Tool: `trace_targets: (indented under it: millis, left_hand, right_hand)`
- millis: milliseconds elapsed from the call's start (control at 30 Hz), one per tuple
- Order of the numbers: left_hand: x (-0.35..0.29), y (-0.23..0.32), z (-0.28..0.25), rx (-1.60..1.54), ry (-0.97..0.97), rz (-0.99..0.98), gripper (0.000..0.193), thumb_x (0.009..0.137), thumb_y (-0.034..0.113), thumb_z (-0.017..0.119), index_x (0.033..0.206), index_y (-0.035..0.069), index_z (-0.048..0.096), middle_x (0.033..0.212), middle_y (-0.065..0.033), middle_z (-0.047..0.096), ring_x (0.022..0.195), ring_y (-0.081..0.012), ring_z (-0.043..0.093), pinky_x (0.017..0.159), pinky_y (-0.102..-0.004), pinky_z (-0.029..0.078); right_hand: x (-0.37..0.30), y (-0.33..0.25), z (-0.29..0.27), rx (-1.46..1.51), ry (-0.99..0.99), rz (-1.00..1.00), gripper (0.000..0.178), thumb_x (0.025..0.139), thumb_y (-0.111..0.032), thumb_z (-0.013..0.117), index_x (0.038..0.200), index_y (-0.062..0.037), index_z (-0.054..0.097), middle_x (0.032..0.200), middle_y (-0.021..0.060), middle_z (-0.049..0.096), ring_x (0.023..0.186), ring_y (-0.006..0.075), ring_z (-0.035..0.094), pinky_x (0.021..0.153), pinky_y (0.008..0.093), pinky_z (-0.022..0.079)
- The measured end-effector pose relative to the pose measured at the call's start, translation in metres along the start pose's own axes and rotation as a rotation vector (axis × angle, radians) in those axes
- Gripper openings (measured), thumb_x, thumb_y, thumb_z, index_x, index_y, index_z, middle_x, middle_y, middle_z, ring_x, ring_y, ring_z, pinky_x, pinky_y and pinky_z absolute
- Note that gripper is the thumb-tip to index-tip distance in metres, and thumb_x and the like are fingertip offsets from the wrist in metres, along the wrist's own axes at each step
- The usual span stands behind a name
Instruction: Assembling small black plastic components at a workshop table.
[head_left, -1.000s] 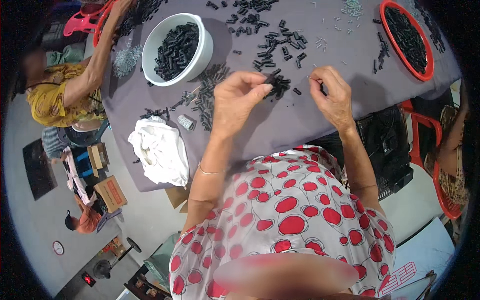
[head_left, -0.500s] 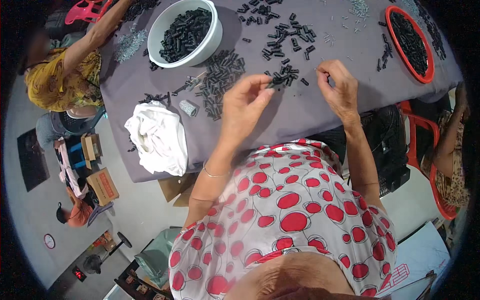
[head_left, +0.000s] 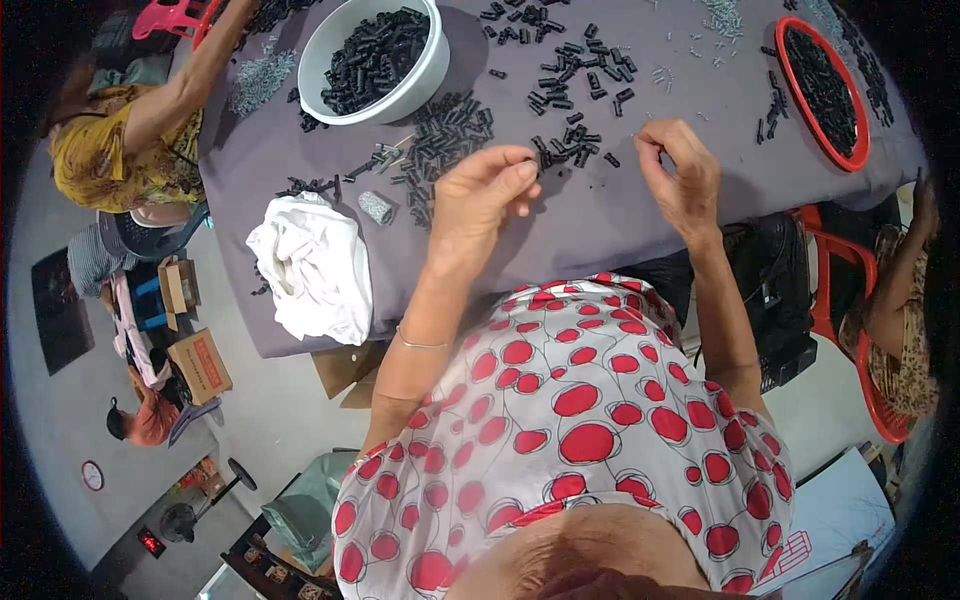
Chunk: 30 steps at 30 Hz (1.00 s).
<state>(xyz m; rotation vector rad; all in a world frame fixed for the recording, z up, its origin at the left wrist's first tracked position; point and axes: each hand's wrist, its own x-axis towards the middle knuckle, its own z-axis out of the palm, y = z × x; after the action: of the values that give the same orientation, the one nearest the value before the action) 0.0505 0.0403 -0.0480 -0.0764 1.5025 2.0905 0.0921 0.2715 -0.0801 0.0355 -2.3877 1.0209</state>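
Observation:
My left hand (head_left: 482,200) is closed in a pinch over the grey cloth, left of a small heap of short black tubular plastic parts (head_left: 570,150). What sits between its thumb and forefinger is too small to tell. On the other side of that heap, my right hand (head_left: 685,180) is also pinched, its thumb against the forefinger. Anything in that pinch is too small to make out. A larger pile of black parts (head_left: 440,145) lies beyond and left of my left hand. Scattered black parts (head_left: 585,75) lie farther back.
A white basin (head_left: 440,75) and a red tray (head_left: 853,160) hold black parts. Small silvery pins (head_left: 722,18) lie at the back. A white cloth (head_left: 315,270) and a grey speckled roll (head_left: 375,208) rest at left. A person in yellow (head_left: 110,160) reaches over the table's left side.
My left hand has drawn back slightly to the left, away from the small heap of black parts, its fingers curling closer. My right hand stays nearly in place.

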Motion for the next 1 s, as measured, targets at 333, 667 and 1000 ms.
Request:
trace_targets:
  millis: [333,667,1000]
  left_hand:
    - [-0.009,-0.012,0.011,-0.272,-0.072,-0.097,0.013,0.084,0.006,0.064,0.097,0.003,0.062,0.088,-0.0100,0.066,0.074,-0.0156,0.064,0.059,-0.0250,0.051]
    - [-0.017,-0.020,0.009,-0.265,-0.131,-0.014,0.016,0.083,0.001,0.064,0.098,-0.003,0.060,0.090,-0.0136,0.066,0.077,-0.0181,0.066,0.061,-0.0232,0.053]
    - [-0.018,-0.024,0.005,-0.314,-0.122,-0.081,0.014,0.084,0.004,0.064,0.097,0.001,0.062,0.089,-0.0100,0.066,0.076,-0.0178,0.065,0.062,-0.0260,0.053]
  right_hand:
    - [0.006,-0.070,-0.008,0.246,-0.197,-0.024,0.015,0.075,0.001,0.063,0.089,-0.0058,0.062,0.084,0.0084,0.062,0.072,0.0252,0.063,0.062,0.0318,0.051]
    - [0.004,-0.075,-0.008,0.207,-0.253,-0.183,0.021,0.073,0.006,0.062,0.092,-0.0028,0.060,0.085,0.0103,0.062,0.074,0.0256,0.062,0.063,0.0323,0.050]
    - [-0.001,-0.079,-0.003,0.207,-0.250,-0.199,0.028,0.073,0.004,0.063,0.100,-0.0016,0.058,0.086,0.0124,0.060,0.072,0.0290,0.059,0.062,0.0358,0.049]
